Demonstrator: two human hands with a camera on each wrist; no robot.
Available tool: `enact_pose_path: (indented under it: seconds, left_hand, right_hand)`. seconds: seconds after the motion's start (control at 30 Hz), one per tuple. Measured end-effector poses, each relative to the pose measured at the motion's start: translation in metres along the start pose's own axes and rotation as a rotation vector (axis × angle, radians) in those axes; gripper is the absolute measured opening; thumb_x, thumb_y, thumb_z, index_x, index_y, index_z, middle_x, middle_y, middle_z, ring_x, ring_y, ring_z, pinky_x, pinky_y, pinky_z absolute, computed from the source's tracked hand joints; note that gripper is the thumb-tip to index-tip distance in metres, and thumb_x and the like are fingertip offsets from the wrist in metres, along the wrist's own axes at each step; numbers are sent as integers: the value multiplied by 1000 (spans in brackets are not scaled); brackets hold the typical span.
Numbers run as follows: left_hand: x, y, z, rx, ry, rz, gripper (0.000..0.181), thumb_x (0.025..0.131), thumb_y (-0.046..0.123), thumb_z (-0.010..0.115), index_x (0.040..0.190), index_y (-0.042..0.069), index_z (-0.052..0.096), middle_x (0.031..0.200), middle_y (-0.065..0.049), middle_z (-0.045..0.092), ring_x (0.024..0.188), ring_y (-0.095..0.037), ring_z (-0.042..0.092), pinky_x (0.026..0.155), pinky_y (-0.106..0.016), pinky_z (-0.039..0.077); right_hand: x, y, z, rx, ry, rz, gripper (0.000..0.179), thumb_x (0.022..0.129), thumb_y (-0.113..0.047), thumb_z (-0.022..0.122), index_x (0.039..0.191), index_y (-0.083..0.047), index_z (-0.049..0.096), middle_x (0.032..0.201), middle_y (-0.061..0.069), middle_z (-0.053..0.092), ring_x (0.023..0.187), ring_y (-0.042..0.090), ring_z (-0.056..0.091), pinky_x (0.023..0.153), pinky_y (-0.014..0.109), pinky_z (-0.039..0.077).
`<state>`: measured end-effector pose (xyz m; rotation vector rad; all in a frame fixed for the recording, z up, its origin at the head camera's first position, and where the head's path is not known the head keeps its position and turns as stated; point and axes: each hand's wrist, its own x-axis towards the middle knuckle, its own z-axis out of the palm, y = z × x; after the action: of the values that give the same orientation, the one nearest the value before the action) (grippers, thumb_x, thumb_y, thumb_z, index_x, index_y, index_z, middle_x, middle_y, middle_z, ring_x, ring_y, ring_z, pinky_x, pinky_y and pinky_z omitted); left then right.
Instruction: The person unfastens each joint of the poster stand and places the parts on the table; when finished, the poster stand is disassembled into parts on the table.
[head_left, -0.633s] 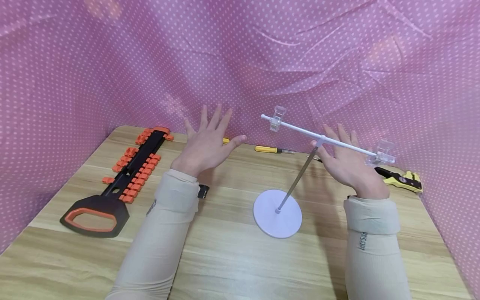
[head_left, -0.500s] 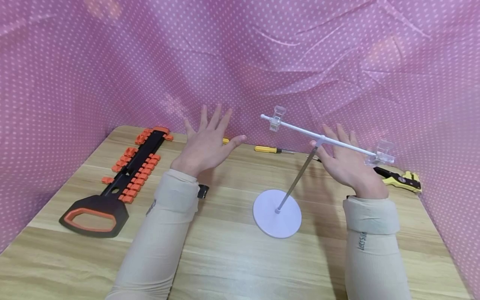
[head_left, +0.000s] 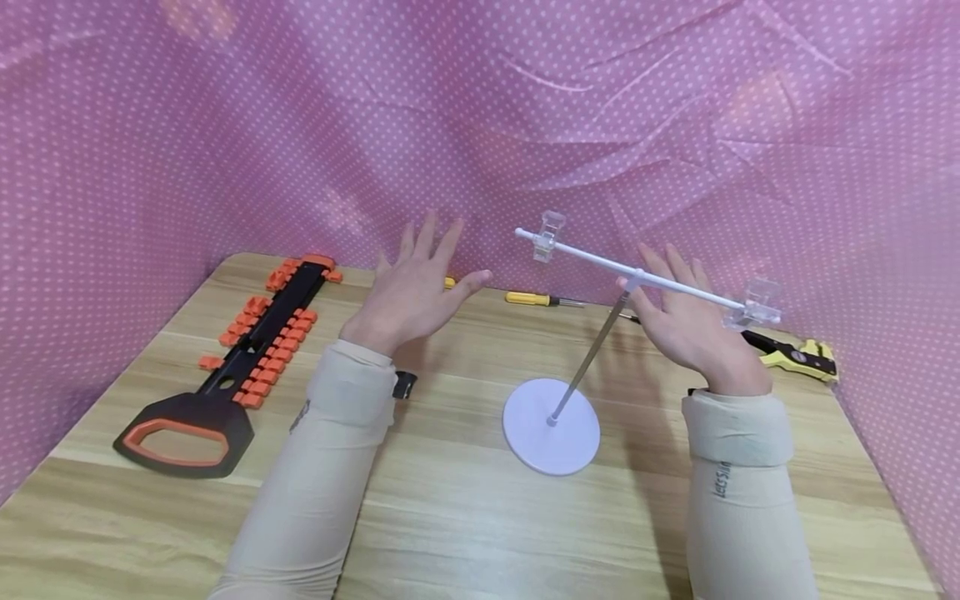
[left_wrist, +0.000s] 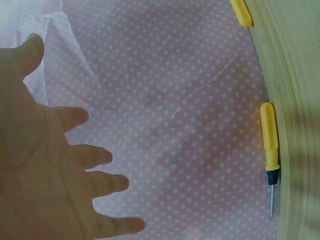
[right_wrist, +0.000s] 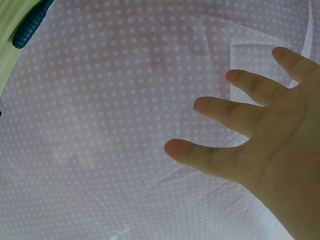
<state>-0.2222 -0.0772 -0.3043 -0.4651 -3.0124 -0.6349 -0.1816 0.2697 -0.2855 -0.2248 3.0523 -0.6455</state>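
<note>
My left hand (head_left: 408, 300) is raised over the back of the table, its fingers spread and holding nothing. The left wrist view shows its palm (left_wrist: 40, 165) facing a yellow-handled screwdriver (left_wrist: 269, 135), some way off. My right hand (head_left: 693, 333), also spread and bare, is behind the white crossbar of a stand (head_left: 551, 450); I cannot tell whether they touch. The stand has a round white base, a metal rod and a clear clip (head_left: 753, 310) near each end of the bar. Four fingers and the palm (right_wrist: 280, 135) show in the right wrist view.
A black rack (head_left: 251, 358) with orange clips and a looped handle lies on the left of the wooden table (head_left: 450, 500). Yellow-and-black wire strippers (head_left: 798, 358) lie at the right edge. Pink dotted cloth (head_left: 480, 125) hangs around the back and sides.
The head view has shifted slightly, so most things sit a little further left. My left fingers have tilted a little. Both hands otherwise stay spread in nearly the same places.
</note>
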Motion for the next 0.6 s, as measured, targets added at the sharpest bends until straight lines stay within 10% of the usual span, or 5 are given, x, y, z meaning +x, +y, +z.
enact_pose_path:
  seconds: [0.6]
  left_hand:
    - [1,19,8,-231,18,166,78,108,68,38,171,25,20,177,-4,25,164,-28,22,129,-70,18]
  right_hand:
    - [-5,-14,-3,243,119,-154,64,106,-16,44,168,-29,32,170,14,38,154,43,37,121,68,34]
